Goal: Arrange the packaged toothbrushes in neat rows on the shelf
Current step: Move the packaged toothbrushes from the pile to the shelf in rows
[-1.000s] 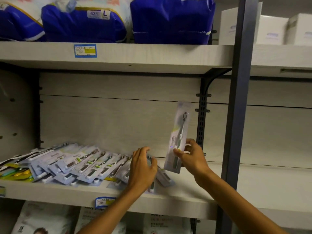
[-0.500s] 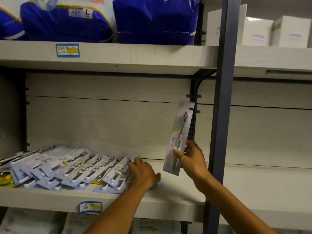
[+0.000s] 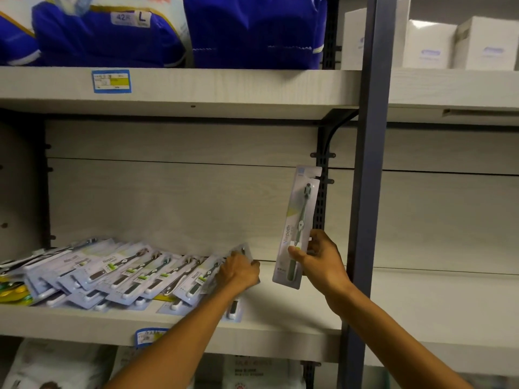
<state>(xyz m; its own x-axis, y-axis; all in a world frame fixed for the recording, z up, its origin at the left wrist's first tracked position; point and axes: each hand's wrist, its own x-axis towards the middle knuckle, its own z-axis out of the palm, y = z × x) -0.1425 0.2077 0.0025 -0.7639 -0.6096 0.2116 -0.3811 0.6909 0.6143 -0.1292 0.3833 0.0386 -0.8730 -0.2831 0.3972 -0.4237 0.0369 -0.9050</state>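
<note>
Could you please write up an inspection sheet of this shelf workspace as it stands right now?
Surface: pale wood-look shelf, bare on its right part.
Job's things: row of packaged toothbrushes lying overlapped at a slant on the left; one held toothbrush pack upright above the shelf.
Clutter: yellow-green packs at the far left.
Grippers: left hand rests on the row's right end; right hand pinches the held pack's lower part.
Cables: nothing seen.
Surroundings: blue bags and white boxes on the shelf above; grey upright post; price label.
</note>
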